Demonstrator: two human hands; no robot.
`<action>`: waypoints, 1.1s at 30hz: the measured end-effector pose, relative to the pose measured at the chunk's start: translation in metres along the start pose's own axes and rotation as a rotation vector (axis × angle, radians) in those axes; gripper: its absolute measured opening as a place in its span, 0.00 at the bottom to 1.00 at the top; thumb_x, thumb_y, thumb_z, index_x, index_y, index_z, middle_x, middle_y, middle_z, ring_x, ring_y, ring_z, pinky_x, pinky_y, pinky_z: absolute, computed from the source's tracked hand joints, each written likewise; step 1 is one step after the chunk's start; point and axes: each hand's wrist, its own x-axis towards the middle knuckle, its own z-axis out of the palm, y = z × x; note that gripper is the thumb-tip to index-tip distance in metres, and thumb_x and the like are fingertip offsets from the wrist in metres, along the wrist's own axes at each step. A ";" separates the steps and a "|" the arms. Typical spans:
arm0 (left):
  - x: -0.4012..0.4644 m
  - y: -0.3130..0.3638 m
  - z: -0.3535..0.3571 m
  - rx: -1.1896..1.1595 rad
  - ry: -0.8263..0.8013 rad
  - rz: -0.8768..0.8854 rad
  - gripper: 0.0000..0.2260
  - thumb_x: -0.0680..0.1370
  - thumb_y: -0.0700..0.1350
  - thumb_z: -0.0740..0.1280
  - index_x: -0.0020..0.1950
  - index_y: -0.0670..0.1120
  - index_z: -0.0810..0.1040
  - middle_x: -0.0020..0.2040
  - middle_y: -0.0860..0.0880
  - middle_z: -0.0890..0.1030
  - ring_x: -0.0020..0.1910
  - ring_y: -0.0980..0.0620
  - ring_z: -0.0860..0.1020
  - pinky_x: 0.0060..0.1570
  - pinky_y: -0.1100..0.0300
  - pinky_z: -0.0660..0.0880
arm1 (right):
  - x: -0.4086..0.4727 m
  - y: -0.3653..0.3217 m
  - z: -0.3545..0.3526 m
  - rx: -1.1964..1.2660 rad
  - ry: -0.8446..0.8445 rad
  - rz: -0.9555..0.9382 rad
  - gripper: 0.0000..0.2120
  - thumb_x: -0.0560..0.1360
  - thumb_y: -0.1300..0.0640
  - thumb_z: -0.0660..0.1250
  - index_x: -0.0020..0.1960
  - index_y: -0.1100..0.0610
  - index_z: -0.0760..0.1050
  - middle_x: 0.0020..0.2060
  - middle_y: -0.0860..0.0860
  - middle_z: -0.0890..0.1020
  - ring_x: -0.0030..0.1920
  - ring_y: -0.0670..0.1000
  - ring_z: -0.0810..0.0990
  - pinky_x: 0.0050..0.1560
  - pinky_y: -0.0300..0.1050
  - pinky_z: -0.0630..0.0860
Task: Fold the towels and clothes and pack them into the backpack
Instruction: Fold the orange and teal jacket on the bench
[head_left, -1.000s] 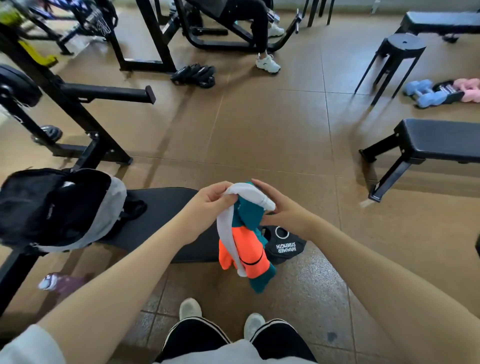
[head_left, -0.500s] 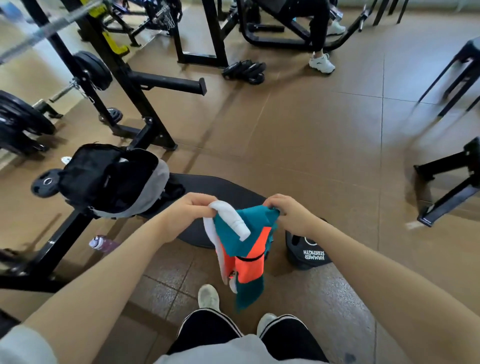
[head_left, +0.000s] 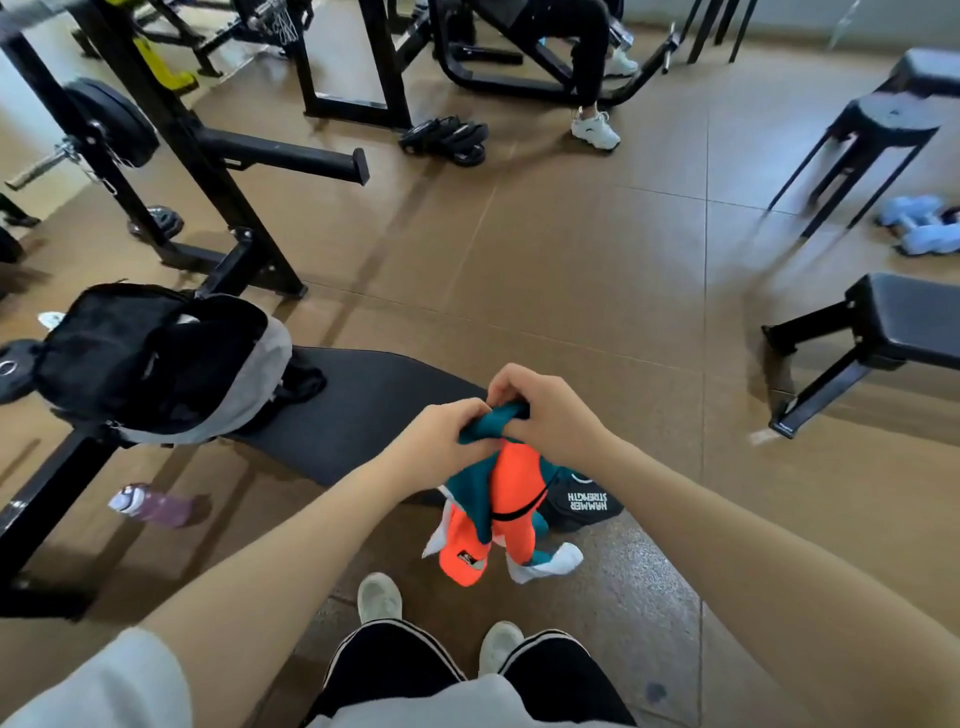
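My left hand (head_left: 441, 441) and my right hand (head_left: 545, 410) are close together in front of me, and both are closed on the top edge of one garment (head_left: 498, 499). The fingers of each hand pinch the teal cloth at its upper part, so the two hands almost touch each other there. The garment is teal, bright orange and white, and it hangs down freely from my hands. Its lower ends are loose in the air above the floor (head_left: 571, 270), just in front of my two light shoes.

Behind my hands is the black padded tabletop (head_left: 363, 410) of a gym bench, which goes to the left and away from me. On its left end sits the backpack (head_left: 156, 364), black with a grey side. It is open at the top and I see the dark inside, but I cannot tell what is in it. The backpack is well apart from the garment.

Below the hanging cloth, on the floor beside the tabletop, lies a black weight plate (head_left: 587, 504) with white letters. A purple water bottle (head_left: 153, 506) lies on its side on the floor at the left, under the bench frame. Farther to the right stand another black bench (head_left: 904, 322) and a black stool (head_left: 883, 124), and light blue dumbbells (head_left: 919, 231) lie on the floor near them.
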 end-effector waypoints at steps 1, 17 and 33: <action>0.001 -0.002 0.002 -0.030 0.011 0.015 0.06 0.75 0.43 0.67 0.51 0.51 0.73 0.42 0.54 0.77 0.39 0.60 0.73 0.40 0.63 0.67 | -0.002 0.003 -0.002 0.037 0.008 0.030 0.15 0.66 0.68 0.69 0.45 0.50 0.71 0.36 0.41 0.75 0.37 0.39 0.73 0.41 0.30 0.68; -0.001 -0.047 -0.034 -0.019 -0.170 -0.072 0.08 0.72 0.47 0.70 0.46 0.52 0.72 0.33 0.50 0.76 0.28 0.60 0.70 0.31 0.65 0.67 | 0.030 0.023 0.002 -0.097 -0.053 0.263 0.07 0.69 0.59 0.72 0.41 0.53 0.74 0.34 0.44 0.77 0.39 0.46 0.75 0.39 0.38 0.69; 0.042 -0.071 -0.072 -0.034 0.045 0.073 0.05 0.79 0.42 0.62 0.53 0.48 0.75 0.42 0.51 0.77 0.39 0.56 0.74 0.39 0.66 0.70 | 0.114 -0.003 0.009 0.052 -0.266 0.259 0.10 0.72 0.57 0.71 0.41 0.47 0.70 0.39 0.46 0.78 0.39 0.46 0.76 0.44 0.43 0.74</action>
